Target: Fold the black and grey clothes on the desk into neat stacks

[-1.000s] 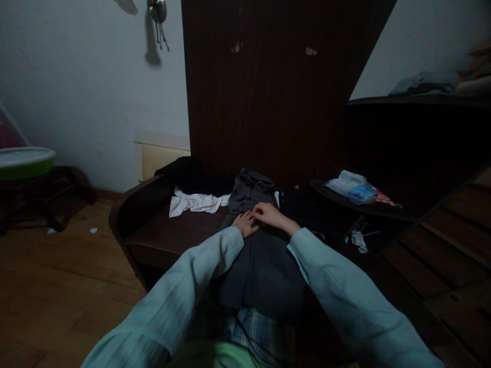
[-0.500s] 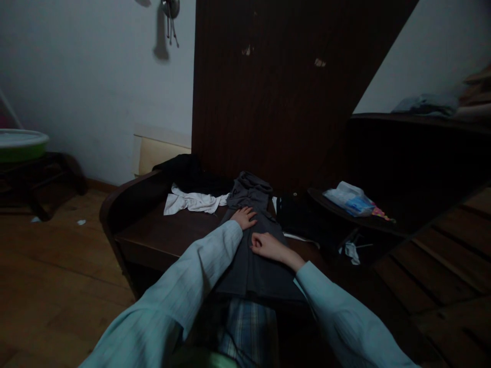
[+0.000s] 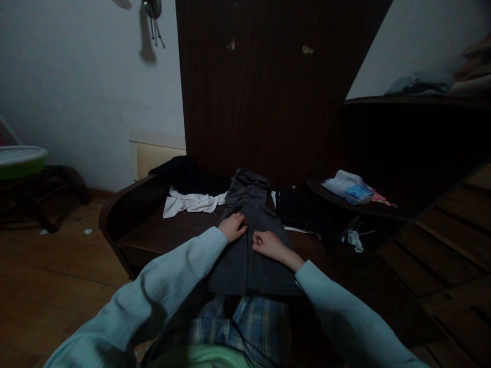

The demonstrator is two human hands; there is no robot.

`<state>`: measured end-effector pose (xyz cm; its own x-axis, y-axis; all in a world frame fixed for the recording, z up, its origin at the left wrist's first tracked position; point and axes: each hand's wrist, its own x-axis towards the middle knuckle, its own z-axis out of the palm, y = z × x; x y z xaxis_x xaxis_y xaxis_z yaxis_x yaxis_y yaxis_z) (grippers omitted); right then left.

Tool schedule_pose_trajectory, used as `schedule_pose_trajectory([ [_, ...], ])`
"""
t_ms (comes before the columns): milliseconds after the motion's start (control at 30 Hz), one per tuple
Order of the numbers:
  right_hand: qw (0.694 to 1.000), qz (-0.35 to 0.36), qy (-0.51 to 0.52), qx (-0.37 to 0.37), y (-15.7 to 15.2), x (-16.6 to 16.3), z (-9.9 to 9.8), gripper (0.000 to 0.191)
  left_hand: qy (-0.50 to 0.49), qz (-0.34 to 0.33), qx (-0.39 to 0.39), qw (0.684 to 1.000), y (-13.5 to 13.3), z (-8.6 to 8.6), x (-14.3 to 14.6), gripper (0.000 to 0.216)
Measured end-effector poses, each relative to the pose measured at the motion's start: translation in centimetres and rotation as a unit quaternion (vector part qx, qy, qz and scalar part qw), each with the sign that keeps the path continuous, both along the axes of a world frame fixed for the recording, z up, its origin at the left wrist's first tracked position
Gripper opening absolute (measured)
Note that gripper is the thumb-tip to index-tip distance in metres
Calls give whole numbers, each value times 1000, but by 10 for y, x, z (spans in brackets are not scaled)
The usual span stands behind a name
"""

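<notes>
A grey garment lies stretched along a dark wooden bench, its far end bunched against the dark wall panel. My left hand rests on the garment's left side with its fingers curled down onto the cloth. My right hand sits just to the right of it, fingers curled in and pinching the grey fabric. Both arms wear pale blue sleeves. The light is dim, so the fingertips are hard to make out.
A white cloth and a black garment lie at the bench's far left. More dark clothing lies right of the grey one. A plastic packet sits on a small round table. A green basin stands at far left.
My left hand has slid back toward me along the grey garment and curled its fingers. My right hand came down from the far end and now rests beside the left.
</notes>
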<state>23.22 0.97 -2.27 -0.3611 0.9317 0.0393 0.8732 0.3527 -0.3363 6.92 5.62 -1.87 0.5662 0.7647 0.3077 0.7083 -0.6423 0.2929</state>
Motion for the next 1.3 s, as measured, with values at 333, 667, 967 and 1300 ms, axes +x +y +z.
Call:
schedule_pose_trajectory([
  [333, 997, -43, -53, 20, -21, -7, 0, 20, 47, -121, -56, 990, -117, -8, -37, 79],
  [667, 995, -20, -100, 20, -34, -13, 8, 38, -110, -44, -147, 982, -124, -12, -43, 49],
  [967, 999, 22, -31, -20, -24, -5, 7, 30, -252, 3, -108, 962, -116, 9, -13, 42],
  [1300, 952, 26, 223, -209, -5, 17, 5, 2, 2, -27, -59, 998, -134, -26, -4, 52],
])
